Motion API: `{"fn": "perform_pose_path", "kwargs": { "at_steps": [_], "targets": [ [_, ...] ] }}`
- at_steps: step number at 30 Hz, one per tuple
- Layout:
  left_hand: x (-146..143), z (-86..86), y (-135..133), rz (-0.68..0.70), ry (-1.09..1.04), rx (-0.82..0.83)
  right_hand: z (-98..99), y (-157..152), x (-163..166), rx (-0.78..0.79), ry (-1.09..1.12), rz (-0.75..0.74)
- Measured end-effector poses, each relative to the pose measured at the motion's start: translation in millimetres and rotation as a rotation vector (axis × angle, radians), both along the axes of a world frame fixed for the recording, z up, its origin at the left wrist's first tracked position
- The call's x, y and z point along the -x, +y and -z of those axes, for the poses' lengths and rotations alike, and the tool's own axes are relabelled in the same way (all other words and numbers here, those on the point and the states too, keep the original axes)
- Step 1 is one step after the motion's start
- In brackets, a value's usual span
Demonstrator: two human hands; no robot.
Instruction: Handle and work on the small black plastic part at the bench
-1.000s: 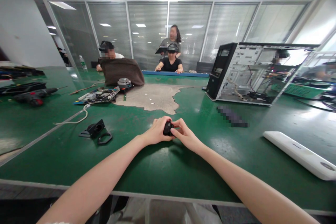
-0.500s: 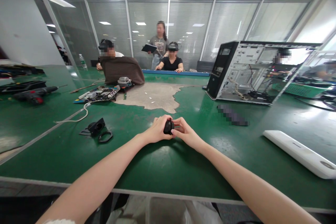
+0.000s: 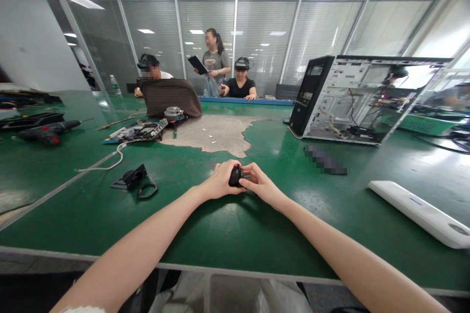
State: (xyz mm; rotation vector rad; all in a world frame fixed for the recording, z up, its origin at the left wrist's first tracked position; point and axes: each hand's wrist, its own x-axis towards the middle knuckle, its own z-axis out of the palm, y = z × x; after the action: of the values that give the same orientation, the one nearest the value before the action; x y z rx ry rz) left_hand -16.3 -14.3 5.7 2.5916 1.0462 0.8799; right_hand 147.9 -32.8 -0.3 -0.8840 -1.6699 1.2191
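Note:
Between my two hands is a small black plastic part (image 3: 235, 176), held just above or on the green table; its exact kind I cannot make out. My left hand (image 3: 221, 181) wraps round its left side, fingers closed. From the right, my right hand (image 3: 259, 183) pinches its edge with thumb and fingertips. To the left on the table lie a black angled bracket-like piece (image 3: 132, 178) and a black ring with a flat-sided outline (image 3: 148, 191), both apart from my hands.
An open computer case (image 3: 319, 100) stands at the right, with a white oblong device (image 3: 418, 212) nearer me. A circuit board (image 3: 137, 132), a white cable (image 3: 110, 168) and a power drill (image 3: 49, 132) lie left. Across the table are people and a brown cloth-covered object (image 3: 171, 98).
My hands and the black part are almost unchanged. In the background, the standing person has shifted left and turned, and a seated person's hand has risen slightly.

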Motion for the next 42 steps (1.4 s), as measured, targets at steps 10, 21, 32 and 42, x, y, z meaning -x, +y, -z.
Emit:
{"fn": "perform_pose_path", "kwargs": {
  "at_steps": [10, 21, 32, 42],
  "targets": [
    [0.1, 0.5, 0.8, -0.008, 0.001, 0.01, 5.1, 3.6, 1.3, -0.015, -0.012, 0.086],
    [-0.6, 0.3, 0.3, 0.005, -0.011, -0.013, -1.7, -1.4, 2.5, 0.004, 0.052, 0.044],
    [0.3, -0.9, -0.6, -0.007, 0.007, 0.0, -0.6, 1.6, -1.2, 0.026, -0.012, 0.004],
    [-0.6, -1.7, -0.5, -0.01, 0.007, 0.015, -1.1, 1.4, 1.1, 0.041, 0.023, 0.042]
  ]
}}
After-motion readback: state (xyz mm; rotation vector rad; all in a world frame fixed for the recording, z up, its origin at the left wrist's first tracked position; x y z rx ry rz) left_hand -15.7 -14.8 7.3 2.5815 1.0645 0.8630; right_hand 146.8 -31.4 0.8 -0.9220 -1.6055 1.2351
